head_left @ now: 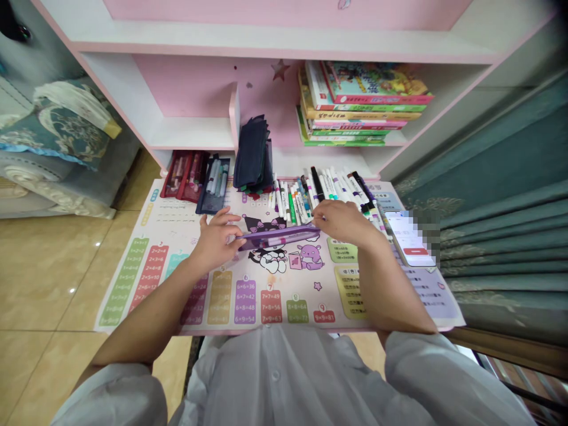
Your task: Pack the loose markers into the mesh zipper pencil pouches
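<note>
A slim purple pencil case [279,238] lies nearly flat over the cartoon print of a pink multiplication-table desk mat [231,302]. My left hand [213,241] grips its left end, with the fingers spread above it. My right hand [339,222] closes over its right end, close to a row of several felt-tip markers [298,201]. A smartphone [410,238] with a lit screen lies on the mat to the right of my right hand.
Open pencil cases [184,177] and dark mesh pouches [251,155] stand at the mat's back edge. Stacked books [355,100] fill a pink-and-white shelf. A teal curtain [501,236] hangs at right; a sofa [53,148] and tiled floor [48,278] lie at left.
</note>
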`<state>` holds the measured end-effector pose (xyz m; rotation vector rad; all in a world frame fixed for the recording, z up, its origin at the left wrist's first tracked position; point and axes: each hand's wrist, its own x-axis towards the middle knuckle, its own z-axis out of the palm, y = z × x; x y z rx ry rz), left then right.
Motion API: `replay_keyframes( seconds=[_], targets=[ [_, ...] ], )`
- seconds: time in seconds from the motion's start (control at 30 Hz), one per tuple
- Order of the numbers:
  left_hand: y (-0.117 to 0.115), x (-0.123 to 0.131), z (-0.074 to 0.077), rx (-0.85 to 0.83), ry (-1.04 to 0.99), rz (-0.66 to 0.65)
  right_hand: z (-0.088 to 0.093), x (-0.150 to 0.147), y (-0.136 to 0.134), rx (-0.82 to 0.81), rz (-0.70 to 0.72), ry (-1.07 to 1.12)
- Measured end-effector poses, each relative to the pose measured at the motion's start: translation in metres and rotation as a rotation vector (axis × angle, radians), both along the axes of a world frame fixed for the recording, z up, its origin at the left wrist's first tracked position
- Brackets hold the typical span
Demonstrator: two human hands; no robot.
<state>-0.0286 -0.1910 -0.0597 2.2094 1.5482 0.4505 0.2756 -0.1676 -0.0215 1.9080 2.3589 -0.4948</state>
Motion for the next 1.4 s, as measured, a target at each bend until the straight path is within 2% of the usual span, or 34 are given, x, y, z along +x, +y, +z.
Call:
replay_keyframes(
  seconds=[1.4],
  targets=[
    [0.000,-0.001,0.002,-0.005,0.010,0.014,0.015,0.006,-0.001,0.037,-0.180,-0.153]
  ],
)
